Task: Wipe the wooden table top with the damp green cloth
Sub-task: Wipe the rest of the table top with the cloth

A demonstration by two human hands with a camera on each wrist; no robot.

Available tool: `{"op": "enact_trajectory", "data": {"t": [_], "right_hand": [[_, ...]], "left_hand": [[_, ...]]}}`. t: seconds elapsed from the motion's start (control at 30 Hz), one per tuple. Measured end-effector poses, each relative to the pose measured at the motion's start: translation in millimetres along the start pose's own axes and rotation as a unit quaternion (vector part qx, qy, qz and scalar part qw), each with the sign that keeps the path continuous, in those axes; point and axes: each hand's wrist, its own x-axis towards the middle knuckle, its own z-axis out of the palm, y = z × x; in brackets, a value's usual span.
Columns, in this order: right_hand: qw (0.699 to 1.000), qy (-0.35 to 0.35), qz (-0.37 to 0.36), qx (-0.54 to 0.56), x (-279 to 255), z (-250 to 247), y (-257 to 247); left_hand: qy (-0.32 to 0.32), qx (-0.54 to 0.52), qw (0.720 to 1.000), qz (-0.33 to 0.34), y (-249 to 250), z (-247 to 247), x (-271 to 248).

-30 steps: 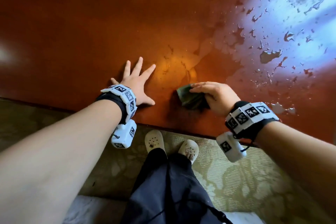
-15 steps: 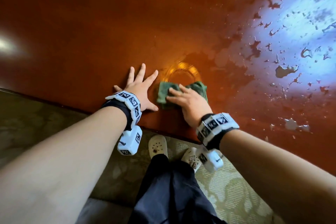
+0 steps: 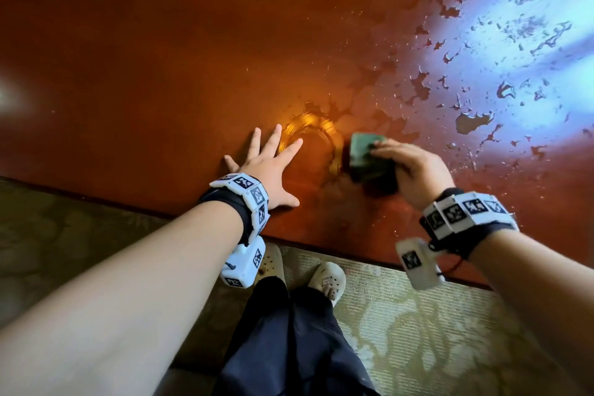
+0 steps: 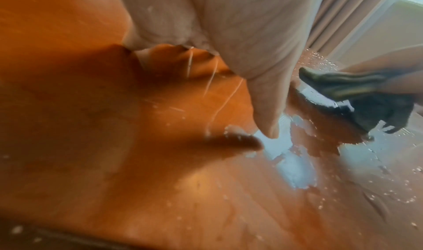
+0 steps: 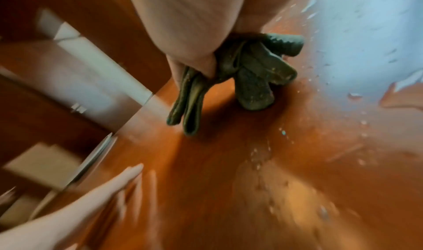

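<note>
Wet wooden table top [image 3: 160, 51]: our right hand [image 3: 414, 170] grips the bunched green cloth [image 3: 369, 157]; unwiped droplets lie at two o'clock. Left hand [image 3: 266, 167] splayed flat, at nine o'clock of it.

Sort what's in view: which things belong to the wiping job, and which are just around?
Job:
- green cloth, held by right hand
- wooden table top
- water patches
- left hand, flat on table

Just around:
- carpet
- curtain
- shoes
</note>
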Motion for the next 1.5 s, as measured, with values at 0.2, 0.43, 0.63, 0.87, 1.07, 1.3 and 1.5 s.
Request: {"op": "enact_trajectory", "data": {"t": [0.2,0.43,0.63,0.87,1.07,1.3,1.5], "right_hand": [[0.984,0.01,0.168,-0.064,-15,33,6],[0.993,-0.021,0.112,-0.031,-109,80,-43],[0.995,-0.084,-0.001,0.044,-126,78,-55],[0.979,0.02,0.082,0.186,-50,41,-50],[0.996,-0.045,0.058,0.049,3,70,-68],[0.955,-0.21,-0.21,0.005,-58,90,-71],[0.943,-0.234,-0.233,0.04,-98,58,-31]], "left_hand": [[0.005,0.014,1.0,-0.012,19,6,6],[0.0,0.014,1.0,-0.015,18,6,6],[0.006,0.018,1.0,-0.005,13,7,4],[0.033,-0.023,0.997,-0.07,-26,8,-9],[0.037,-0.031,0.997,-0.063,-42,11,-19],[0.041,-0.024,0.997,-0.067,-41,15,-22],[0.041,0.001,0.999,-0.022,-15,16,-22]]}}
